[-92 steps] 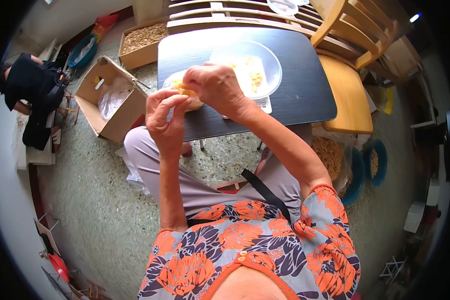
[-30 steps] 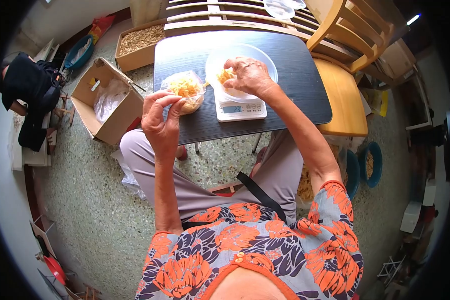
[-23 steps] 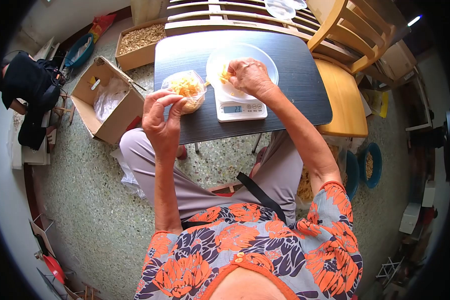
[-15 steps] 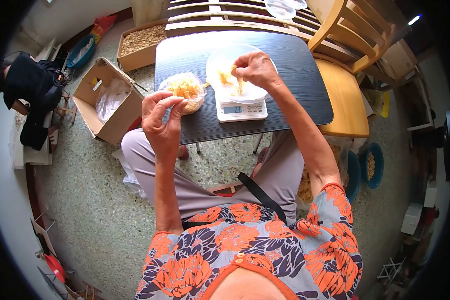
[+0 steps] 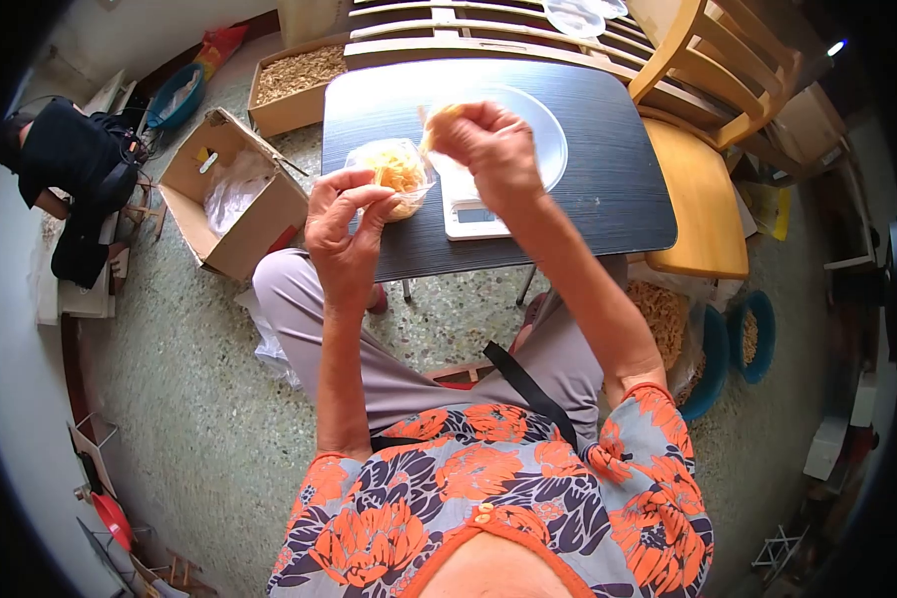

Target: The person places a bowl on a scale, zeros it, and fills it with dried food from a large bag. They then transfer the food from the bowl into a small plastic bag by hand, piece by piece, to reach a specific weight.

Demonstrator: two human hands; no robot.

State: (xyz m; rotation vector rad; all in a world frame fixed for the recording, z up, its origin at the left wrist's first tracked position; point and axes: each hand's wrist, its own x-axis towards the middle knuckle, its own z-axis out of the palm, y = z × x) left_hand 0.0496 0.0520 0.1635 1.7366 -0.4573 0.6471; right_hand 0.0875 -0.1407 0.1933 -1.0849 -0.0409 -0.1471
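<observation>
On the dark table, a clear plastic container point(image 5: 401, 171) holds yellowish dried strips. My left hand point(image 5: 347, 221) pinches its near rim between thumb and fingers. My right hand point(image 5: 493, 149), somewhat blurred, is closed on a few pale yellow dried strips point(image 5: 439, 122) between the container and the scale. Behind that hand, a round translucent dish point(image 5: 554, 135) rests on a white digital scale point(image 5: 476, 227). My right hand and forearm cover part of the dish and scale, including some of the display.
A wooden chair point(image 5: 693, 214) stands at the table's right. To the left are an open cardboard box point(image 5: 204, 204) with plastic in it and a box of brown dried pieces point(image 5: 294, 80). Blue basins point(image 5: 757, 334) sit on the floor at right. Another person point(image 5: 80, 149) is at far left.
My right hand has moved left from above the dish toward the container, carrying strips. The strips seen in the dish earlier no longer show there. My left hand keeps hold of the container.
</observation>
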